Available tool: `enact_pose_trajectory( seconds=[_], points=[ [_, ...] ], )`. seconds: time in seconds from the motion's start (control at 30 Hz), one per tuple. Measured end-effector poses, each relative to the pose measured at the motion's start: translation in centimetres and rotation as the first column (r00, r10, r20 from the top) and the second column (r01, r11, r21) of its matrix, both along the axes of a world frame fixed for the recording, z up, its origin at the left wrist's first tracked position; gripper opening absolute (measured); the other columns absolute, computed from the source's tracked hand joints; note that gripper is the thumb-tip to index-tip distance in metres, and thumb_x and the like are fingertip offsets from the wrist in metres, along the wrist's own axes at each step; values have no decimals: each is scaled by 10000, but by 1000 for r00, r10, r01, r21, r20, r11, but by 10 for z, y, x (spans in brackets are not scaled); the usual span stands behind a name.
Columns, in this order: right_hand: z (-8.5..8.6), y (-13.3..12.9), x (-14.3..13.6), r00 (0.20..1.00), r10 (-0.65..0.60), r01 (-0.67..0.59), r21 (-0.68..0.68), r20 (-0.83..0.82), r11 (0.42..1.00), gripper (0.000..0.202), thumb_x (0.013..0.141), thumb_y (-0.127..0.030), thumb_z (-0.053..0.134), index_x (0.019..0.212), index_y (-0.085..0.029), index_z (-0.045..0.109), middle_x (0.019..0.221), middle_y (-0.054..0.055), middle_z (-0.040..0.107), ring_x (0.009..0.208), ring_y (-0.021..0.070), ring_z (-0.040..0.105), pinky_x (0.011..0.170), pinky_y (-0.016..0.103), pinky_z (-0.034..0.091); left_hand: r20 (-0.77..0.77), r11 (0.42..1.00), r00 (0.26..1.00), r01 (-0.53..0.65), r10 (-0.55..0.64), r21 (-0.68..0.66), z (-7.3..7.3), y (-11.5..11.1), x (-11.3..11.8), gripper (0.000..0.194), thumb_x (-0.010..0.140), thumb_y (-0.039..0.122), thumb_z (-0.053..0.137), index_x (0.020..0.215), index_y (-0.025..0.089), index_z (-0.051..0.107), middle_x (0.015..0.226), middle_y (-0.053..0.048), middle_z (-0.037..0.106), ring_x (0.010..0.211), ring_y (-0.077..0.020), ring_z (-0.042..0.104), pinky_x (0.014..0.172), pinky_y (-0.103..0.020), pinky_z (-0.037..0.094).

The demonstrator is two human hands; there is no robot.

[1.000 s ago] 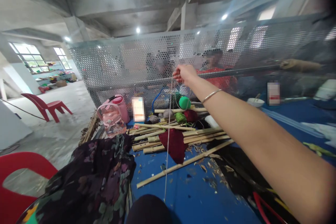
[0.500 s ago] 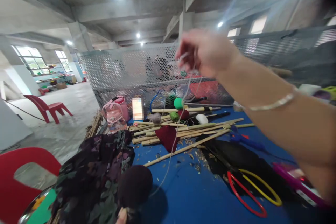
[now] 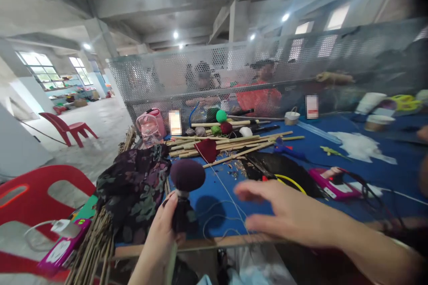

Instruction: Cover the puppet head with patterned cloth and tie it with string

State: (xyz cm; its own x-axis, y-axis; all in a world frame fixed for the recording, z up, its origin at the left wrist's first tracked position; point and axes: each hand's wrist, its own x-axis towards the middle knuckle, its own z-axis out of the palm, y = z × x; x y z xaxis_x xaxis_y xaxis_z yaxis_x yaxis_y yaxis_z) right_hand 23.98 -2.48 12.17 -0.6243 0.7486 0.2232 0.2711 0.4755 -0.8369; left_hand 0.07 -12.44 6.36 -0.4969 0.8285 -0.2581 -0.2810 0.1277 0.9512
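My left hand is wrapped round the neck of a ball-headed stick covered in dark cloth, held upright at the table's near edge. Loose cloth hangs below its round purple-black head, and a pale band shows at the neck. To the right, my right hand is slightly blurred, with thumb and fingers apart and nothing seen between them. A white thread runs over the blue table beside its fingertips and curls near the front edge. A dark red cloth piece lies on the sticks beyond.
Bamboo sticks and small balls, one green, lie farther back. Camouflage cloth covers the left side. Yellow-handled scissors, a blue glue gun and a purple power strip lie right. People sit behind a perforated metal screen.
My right hand has come down from high above the table, and the thread it drew up now lies slack. The ball-headed stick appears higher in view, with more of my left hand showing.
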Motion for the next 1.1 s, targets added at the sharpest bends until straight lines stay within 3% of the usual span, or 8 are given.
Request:
enact_pose_trajectory(
  seconds=[0.1, 0.23, 0.43, 0.6, 0.77, 0.9, 0.97, 1.1],
  points=[
    [-28, 7, -45, 950, 130, -181, -164, -282, 970, 628, 603, -611, 683, 1099, -233, 604, 1049, 105, 629, 1040, 259, 550, 877, 387, 424, -9, 991, 991, 135, -135, 21, 16, 8, 24, 591, 720, 583, 547, 1121, 148, 547, 434, 90, 390, 297, -56, 293, 307, -171, 230],
    [-65, 2, -86, 862, 199, -367, -304, -466, 879, 549, 661, -715, 548, 863, -210, 619, 717, 28, 597, 702, 165, 559, 663, 284, 438, -107, 975, 971, 218, -213, 36, 25, 9, 35, 579, 749, 583, 509, 1130, 147, 528, 432, 94, 376, 294, -56, 279, 300, -172, 236],
    [-76, -9, -68, 885, -131, -189, -601, -447, 777, 508, 681, -597, 626, 528, -198, 350, 449, -87, 265, 415, 56, 170, 400, 216, 133, -120, 987, 980, 160, -161, -12, 18, 8, 29, 592, 752, 575, 513, 1153, 140, 526, 457, 89, 378, 320, -61, 301, 310, -174, 238],
    [-75, -22, -63, 804, -348, -13, -599, -482, 800, 555, 676, -460, 687, 487, -200, 235, 440, -92, 201, 429, 49, 148, 415, 229, 113, -75, 990, 987, 141, -142, -21, 12, 12, 35, 587, 731, 593, 534, 1116, 150, 537, 455, 93, 381, 335, -66, 317, 323, -182, 263],
    [-83, -20, -66, 802, -400, -119, -775, -444, 621, 515, 568, -372, 697, 529, -214, 208, 424, -120, 195, 389, 30, 119, 378, 201, 93, 177, 977, 965, 206, -194, -52, 3, 8, 40, 582, 688, 661, 526, 981, 158, 536, 428, 87, 387, 320, -63, 294, 319, -181, 221],
    [-76, 21, -72, 983, 108, -182, -703, -148, 687, 437, 624, -443, 610, 546, -216, 244, 391, -128, 225, 366, 34, 152, 363, 182, 145, 333, 944, 892, 329, -306, -13, -3, -1, 41, 427, 702, 579, 557, 820, 170, 520, 419, 76, 404, 338, -40, 248, 346, -168, 213],
    [-58, 48, -80, 929, 370, -260, -685, 15, 681, 401, 624, -413, 641, 507, -197, 323, 367, -110, 306, 360, 39, 239, 378, 186, 208, 263, 890, 858, 456, -441, 3, -5, -3, 45, 412, 725, 554, 547, 855, 163, 543, 463, 61, 431, 353, -47, 288, 349, -171, 228],
    [5, 70, -102, 735, 635, -360, -655, 240, 664, 330, 474, -211, 779, 434, -136, 460, 364, -95, 386, 376, 31, 283, 405, 188, 195, 12, 775, 777, 629, -629, -66, -6, 2, 56, 487, 783, 541, 507, 1092, 165, 539, 584, 42, 467, 408, -73, 374, 367, -188, 285]
  ],
)
